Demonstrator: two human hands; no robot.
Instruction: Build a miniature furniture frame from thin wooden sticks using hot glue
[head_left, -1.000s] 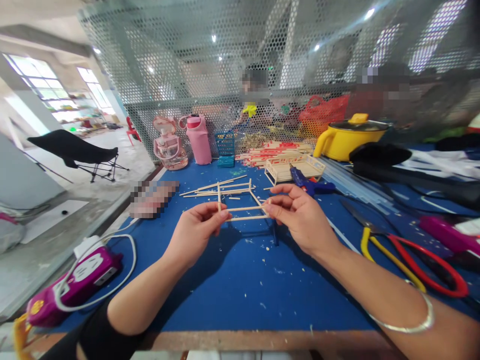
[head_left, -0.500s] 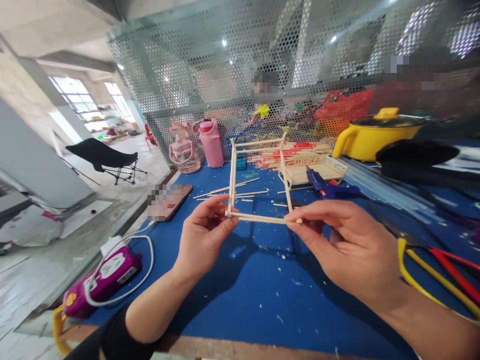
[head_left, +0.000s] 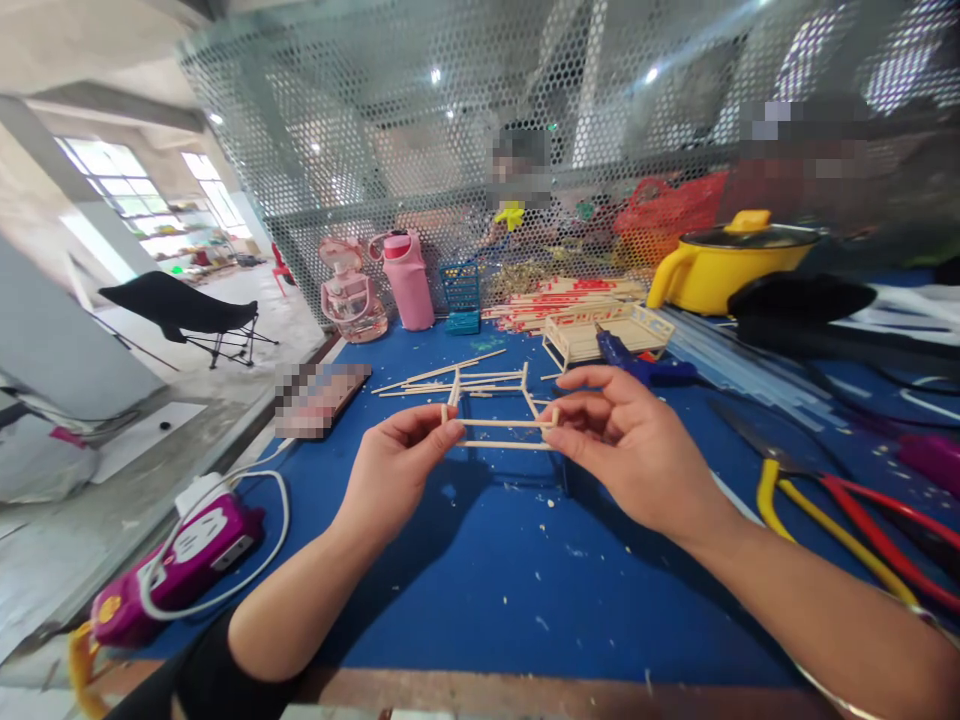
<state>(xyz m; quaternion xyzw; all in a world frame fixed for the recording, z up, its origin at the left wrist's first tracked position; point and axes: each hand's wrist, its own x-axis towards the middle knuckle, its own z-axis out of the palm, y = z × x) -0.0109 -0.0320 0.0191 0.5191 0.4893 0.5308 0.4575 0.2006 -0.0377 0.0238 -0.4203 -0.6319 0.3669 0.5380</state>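
Between my two hands, a small frame of thin wooden sticks is held just over the blue tabletop. My left hand pinches its near left corner between thumb and fingers. At the near right corner, my right hand grips it the same way, its fingertips covering part of the joint. The frame's far end points away from me, with two short stick ends standing up. Loose wooden sticks lie just behind it. A blue glue gun rests beyond my right hand, by a tray-like stick structure.
Pliers with red and yellow handles lie at right. A phone and a purple power strip with a white cable sit at left. At the back stand a pink bottle, a yellow pot and a perforated metal screen.
The stick frame has tipped away from me, from nearly upright to lying flatter, and sits lower. Both hands still hold its near corners. My view has shifted slightly right.
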